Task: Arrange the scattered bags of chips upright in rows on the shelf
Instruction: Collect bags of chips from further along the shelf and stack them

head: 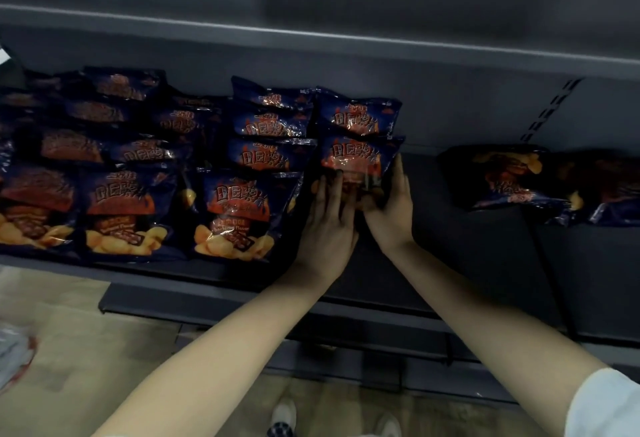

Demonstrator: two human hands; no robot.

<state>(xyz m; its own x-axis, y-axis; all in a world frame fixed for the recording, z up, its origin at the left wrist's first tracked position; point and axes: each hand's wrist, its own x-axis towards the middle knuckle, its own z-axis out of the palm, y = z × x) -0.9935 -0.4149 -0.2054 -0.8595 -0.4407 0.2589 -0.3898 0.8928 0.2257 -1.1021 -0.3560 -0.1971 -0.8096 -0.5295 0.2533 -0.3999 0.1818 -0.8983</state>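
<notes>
On shelf (pixel 450 249) | left hand (pixel 329 225) presses, right hand (pixel 391 209) holds bag (pixel 358 156) | wooden floor (pixel 86 350)

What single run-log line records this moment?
action: placing chip bag | left hand: pressing front | right hand: gripping side | remaining: loose bags at right

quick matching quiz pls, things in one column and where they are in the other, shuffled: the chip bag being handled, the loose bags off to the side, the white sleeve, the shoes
Things
1. held bag
2. loose bags
3. white sleeve
4. shoes

Places
a. lying apart at the right end of the shelf
b. between the left hand and the right hand, at the front of the rightmost row
c. on the floor, at the bottom edge of the view
d. on the right arm, in the bottom right corner

Pairs: 1-b, 2-a, 3-d, 4-c
</notes>
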